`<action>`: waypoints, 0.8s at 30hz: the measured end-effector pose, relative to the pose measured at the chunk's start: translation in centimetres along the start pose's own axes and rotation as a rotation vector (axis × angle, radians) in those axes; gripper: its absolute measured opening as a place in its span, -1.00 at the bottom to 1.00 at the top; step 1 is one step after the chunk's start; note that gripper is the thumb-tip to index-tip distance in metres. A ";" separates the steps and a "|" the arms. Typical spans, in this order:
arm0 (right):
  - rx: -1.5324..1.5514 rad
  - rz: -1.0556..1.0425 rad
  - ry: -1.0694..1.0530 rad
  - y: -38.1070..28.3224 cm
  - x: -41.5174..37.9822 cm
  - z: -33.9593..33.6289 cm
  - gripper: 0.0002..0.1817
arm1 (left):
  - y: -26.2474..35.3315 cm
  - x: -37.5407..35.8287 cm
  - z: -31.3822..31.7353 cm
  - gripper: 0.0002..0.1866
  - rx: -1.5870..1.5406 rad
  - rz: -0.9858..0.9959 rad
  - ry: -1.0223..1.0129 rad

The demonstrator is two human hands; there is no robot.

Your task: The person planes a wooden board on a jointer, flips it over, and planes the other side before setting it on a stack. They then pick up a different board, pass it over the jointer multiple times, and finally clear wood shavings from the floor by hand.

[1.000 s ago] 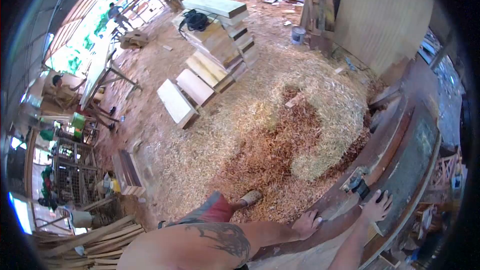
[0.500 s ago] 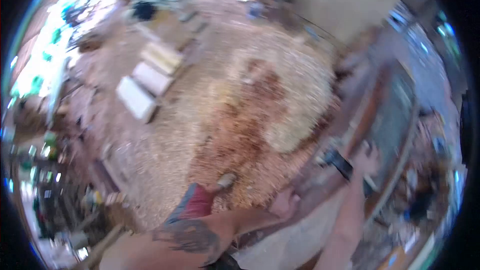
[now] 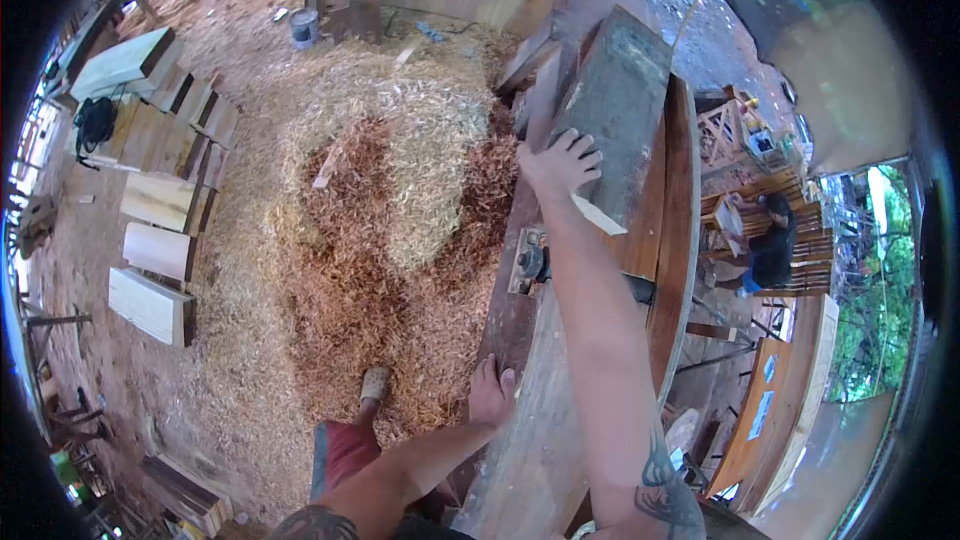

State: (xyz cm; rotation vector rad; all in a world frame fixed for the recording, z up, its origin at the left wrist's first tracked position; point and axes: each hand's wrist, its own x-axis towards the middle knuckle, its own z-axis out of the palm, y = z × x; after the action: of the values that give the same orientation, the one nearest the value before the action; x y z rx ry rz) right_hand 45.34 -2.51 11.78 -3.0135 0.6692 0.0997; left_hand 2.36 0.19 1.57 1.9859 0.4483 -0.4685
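Observation:
My right hand point(image 3: 562, 168), fingers spread, rests at the left edge of a grey weathered board point(image 3: 625, 80) with a pale cut end. The board lies lengthwise on the far part of a long wooden bench machine. My left hand point(image 3: 492, 395) lies low on the machine's dark wooden side rail point(image 3: 510, 325), thumb and fingers apart, holding nothing I can see. Between my hands sits a metal bearing block point(image 3: 530, 260) with a dark shaft, partly hidden behind my right forearm. Nearest me is the machine's smooth grey bed point(image 3: 535, 420).
Heaped wood shavings point(image 3: 400, 190) lie left of the machine, near my foot point(image 3: 376, 383). Thick sawn blocks point(image 3: 150, 305) line the floor at left. A bucket point(image 3: 303, 28) stands at the back. Another person point(image 3: 773, 245) sits at the right near slatted wood point(image 3: 810, 230).
The view has swung right and steadied. My right hand and the grey board have moved farther forward past the bearing block. My left hand stays by the near rail.

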 end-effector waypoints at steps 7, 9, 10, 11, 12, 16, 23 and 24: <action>-0.278 0.075 -0.045 -4.0 1.8 2.2 0.06 | -0.1 0.1 -0.2 -0.23 -0.016 0.023 -0.011; -0.340 0.092 0.015 -4.0 2.1 3.2 -0.03 | -0.8 0.1 0.4 -0.24 0.022 0.090 0.018; -0.360 0.070 -0.038 -4.0 2.2 2.9 -0.10 | -1.1 0.0 0.7 -0.24 0.037 0.120 0.036; -0.351 0.067 -0.039 -3.8 1.8 2.8 -0.09 | -1.4 -0.3 0.9 -0.25 0.026 0.123 0.045; -0.341 0.059 -0.036 -3.8 1.9 3.0 -0.09 | -1.2 -0.3 0.9 -0.26 0.014 0.128 0.058; -0.287 0.048 0.005 -3.9 3.1 3.0 0.01 | -0.9 0.1 0.8 -0.28 0.016 0.137 0.090; 0.022 0.009 0.003 -0.9 0.2 -11.3 0.29 | 0.6 -0.6 -0.1 -0.33 0.004 0.063 0.096; 0.159 -0.040 -0.024 1.9 1.4 -12.2 0.26 | 0.4 -0.5 0.1 -0.31 0.001 0.043 0.077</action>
State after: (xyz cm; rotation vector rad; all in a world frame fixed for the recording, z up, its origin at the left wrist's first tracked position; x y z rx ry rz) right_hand 46.38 -5.62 23.78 -2.8664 0.5850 0.0762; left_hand 2.13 -0.08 2.11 2.0158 0.4524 -0.3671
